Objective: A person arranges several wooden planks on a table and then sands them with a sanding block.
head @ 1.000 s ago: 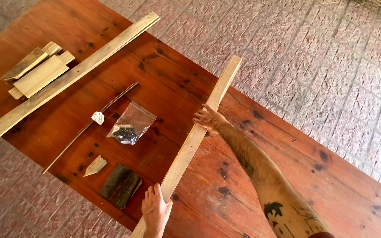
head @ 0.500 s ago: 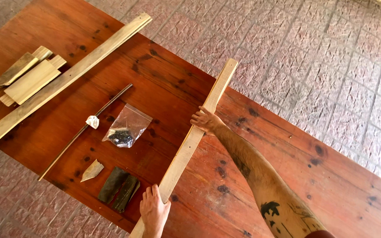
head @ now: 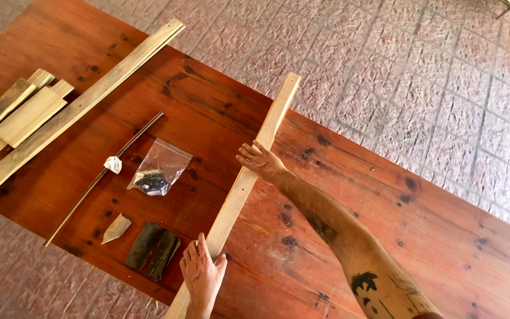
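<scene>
A wooden table (head: 444,236) runs diagonally across the view, with paving beyond its far edge. A long slat (head: 249,177) lies across it, its far end jutting past that edge. The right hand (head: 261,159) rests on the slat near its middle; the left hand (head: 202,274) lies on its near end. Left of the slat sit a plastic bag (head: 159,168), a thin rod (head: 104,177) and, nearer, two dark pieces (head: 151,251) beside a small chip (head: 116,227). Further left lies a longer plank (head: 78,109), with what seem to be short offcuts (head: 22,112) stacked behind it.

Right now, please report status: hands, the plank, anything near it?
Left hand and right hand both resting on the pale plank. Plank flat across table. Plastic bag beside it, apart.
</scene>
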